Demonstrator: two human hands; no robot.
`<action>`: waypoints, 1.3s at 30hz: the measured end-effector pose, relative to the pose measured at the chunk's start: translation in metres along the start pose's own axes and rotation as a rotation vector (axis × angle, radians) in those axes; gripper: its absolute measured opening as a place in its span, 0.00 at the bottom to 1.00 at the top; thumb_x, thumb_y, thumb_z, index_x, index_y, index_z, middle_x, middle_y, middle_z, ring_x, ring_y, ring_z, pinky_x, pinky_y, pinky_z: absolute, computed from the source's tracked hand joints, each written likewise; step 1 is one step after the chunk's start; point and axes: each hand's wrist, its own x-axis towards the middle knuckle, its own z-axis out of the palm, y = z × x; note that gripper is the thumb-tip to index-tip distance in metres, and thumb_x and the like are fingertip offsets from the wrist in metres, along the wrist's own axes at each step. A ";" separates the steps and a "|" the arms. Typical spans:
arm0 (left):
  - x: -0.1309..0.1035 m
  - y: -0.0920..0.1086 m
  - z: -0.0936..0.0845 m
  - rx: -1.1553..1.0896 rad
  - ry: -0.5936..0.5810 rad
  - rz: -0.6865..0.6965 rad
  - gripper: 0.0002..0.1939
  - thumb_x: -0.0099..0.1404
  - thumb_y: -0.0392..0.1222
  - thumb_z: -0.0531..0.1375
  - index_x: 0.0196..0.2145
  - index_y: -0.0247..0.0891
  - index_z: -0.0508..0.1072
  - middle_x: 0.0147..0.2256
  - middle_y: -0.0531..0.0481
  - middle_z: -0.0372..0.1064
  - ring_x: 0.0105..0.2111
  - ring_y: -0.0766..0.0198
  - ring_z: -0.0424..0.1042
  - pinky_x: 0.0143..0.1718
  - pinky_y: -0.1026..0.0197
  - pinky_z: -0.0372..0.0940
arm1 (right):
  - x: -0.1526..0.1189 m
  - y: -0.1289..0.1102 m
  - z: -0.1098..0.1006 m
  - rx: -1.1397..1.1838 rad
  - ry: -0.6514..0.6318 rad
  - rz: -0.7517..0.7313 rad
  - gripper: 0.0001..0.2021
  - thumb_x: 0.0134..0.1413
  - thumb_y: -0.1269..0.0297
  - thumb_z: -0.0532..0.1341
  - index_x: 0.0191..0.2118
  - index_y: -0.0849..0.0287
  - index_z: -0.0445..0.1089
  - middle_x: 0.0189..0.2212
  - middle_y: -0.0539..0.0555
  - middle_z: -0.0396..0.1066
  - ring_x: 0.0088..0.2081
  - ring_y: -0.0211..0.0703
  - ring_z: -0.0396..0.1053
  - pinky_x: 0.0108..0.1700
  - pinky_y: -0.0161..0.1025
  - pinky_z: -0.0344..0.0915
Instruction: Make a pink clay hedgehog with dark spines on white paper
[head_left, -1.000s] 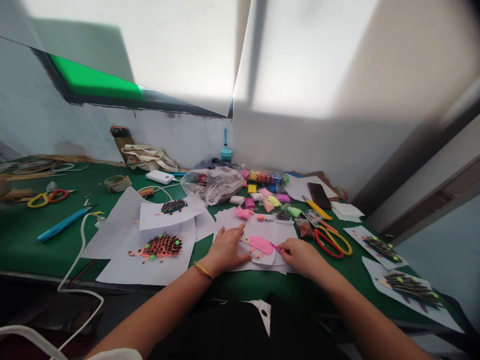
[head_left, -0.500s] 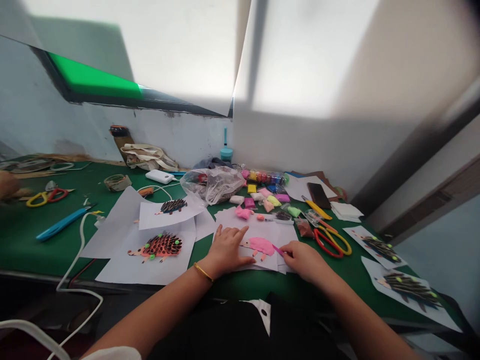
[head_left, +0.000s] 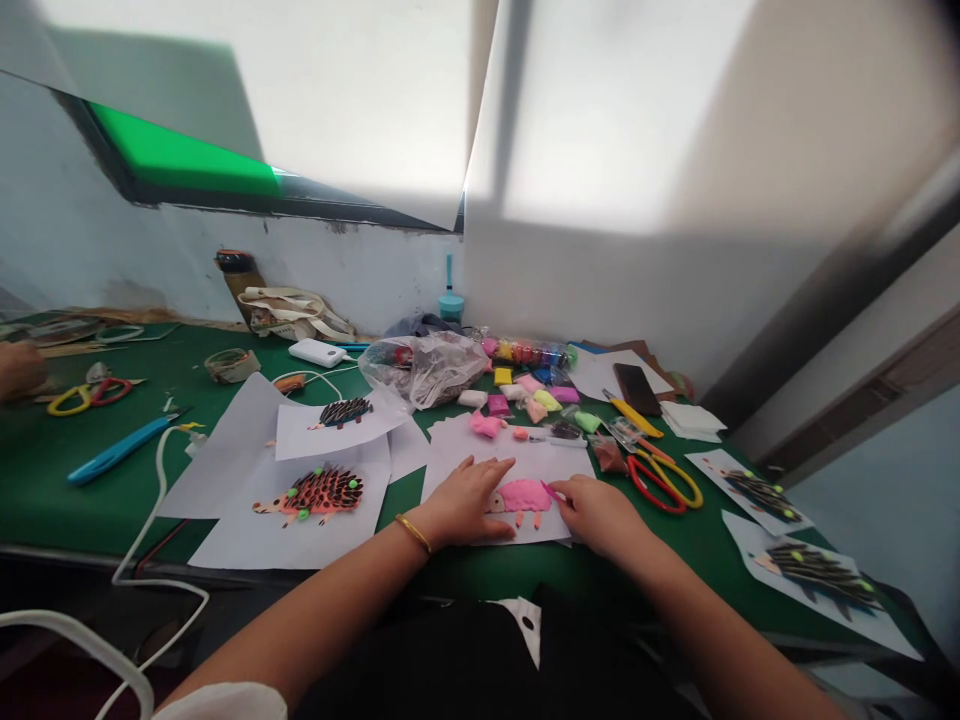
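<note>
A pink clay hedgehog (head_left: 526, 495) lies flat on a white paper sheet (head_left: 450, 450) in front of me. My left hand (head_left: 471, 502) rests on the sheet at the hedgehog's head end, fingers stretched out and apart. In a pinch, my right hand (head_left: 596, 510) holds a small purple modelling tool (head_left: 553, 492), its tip at the rear edge of the pink clay. Beyond the hands sit a lump of pink clay (head_left: 487, 425) and a white pen (head_left: 551, 438).
Several clay packets (head_left: 525, 385) lie behind the papers. Red-and-yellow scissors (head_left: 664, 482) and a phone (head_left: 637, 388) are on the right. Finished hedgehog pictures (head_left: 322, 493) lie left and right. A blue cutter (head_left: 120, 450) and another person's hand (head_left: 21, 370) are at far left.
My left hand has shifted slightly right, its fingers reaching further over the sheet by the hedgehog's head. The tool in my right hand has moved slightly up and left along the clay's rear edge.
</note>
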 end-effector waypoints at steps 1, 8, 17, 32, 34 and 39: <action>0.000 0.000 0.001 0.006 -0.001 -0.005 0.55 0.49 0.60 0.67 0.67 0.43 0.45 0.65 0.43 0.50 0.63 0.48 0.52 0.65 0.45 0.40 | -0.002 -0.001 -0.001 -0.008 -0.008 -0.001 0.17 0.59 0.64 0.53 0.50 0.51 0.73 0.39 0.54 0.74 0.40 0.44 0.71 0.36 0.35 0.57; -0.001 0.005 0.003 0.034 0.013 -0.015 0.55 0.49 0.62 0.66 0.66 0.42 0.46 0.64 0.41 0.51 0.63 0.47 0.52 0.65 0.44 0.40 | -0.016 -0.007 -0.006 -0.005 -0.034 0.055 0.16 0.58 0.65 0.52 0.46 0.54 0.74 0.41 0.56 0.74 0.42 0.44 0.70 0.38 0.35 0.56; 0.004 0.011 -0.001 0.045 -0.023 0.056 0.48 0.55 0.57 0.62 0.67 0.41 0.44 0.64 0.40 0.52 0.64 0.50 0.51 0.65 0.44 0.34 | -0.009 -0.005 0.000 0.007 0.010 0.044 0.17 0.58 0.65 0.52 0.49 0.53 0.72 0.41 0.56 0.73 0.40 0.44 0.70 0.36 0.35 0.54; 0.005 0.010 0.008 0.113 0.036 0.045 0.50 0.55 0.63 0.60 0.66 0.35 0.46 0.64 0.36 0.51 0.64 0.50 0.50 0.65 0.45 0.35 | -0.022 -0.005 0.005 0.001 0.002 0.108 0.16 0.59 0.65 0.52 0.47 0.53 0.73 0.38 0.55 0.73 0.39 0.43 0.69 0.34 0.36 0.52; 0.006 0.010 0.008 0.112 0.037 0.059 0.50 0.56 0.62 0.60 0.66 0.36 0.45 0.64 0.37 0.51 0.65 0.51 0.49 0.66 0.45 0.35 | -0.018 -0.006 0.006 -0.007 0.008 0.100 0.17 0.59 0.65 0.52 0.49 0.53 0.72 0.38 0.55 0.73 0.39 0.43 0.69 0.34 0.36 0.53; 0.006 0.010 0.012 0.137 0.072 0.034 0.48 0.56 0.62 0.60 0.65 0.35 0.48 0.63 0.37 0.54 0.64 0.52 0.51 0.66 0.45 0.33 | 0.000 -0.008 0.008 -0.032 0.050 0.042 0.18 0.61 0.65 0.50 0.52 0.52 0.71 0.40 0.55 0.72 0.41 0.43 0.69 0.37 0.35 0.55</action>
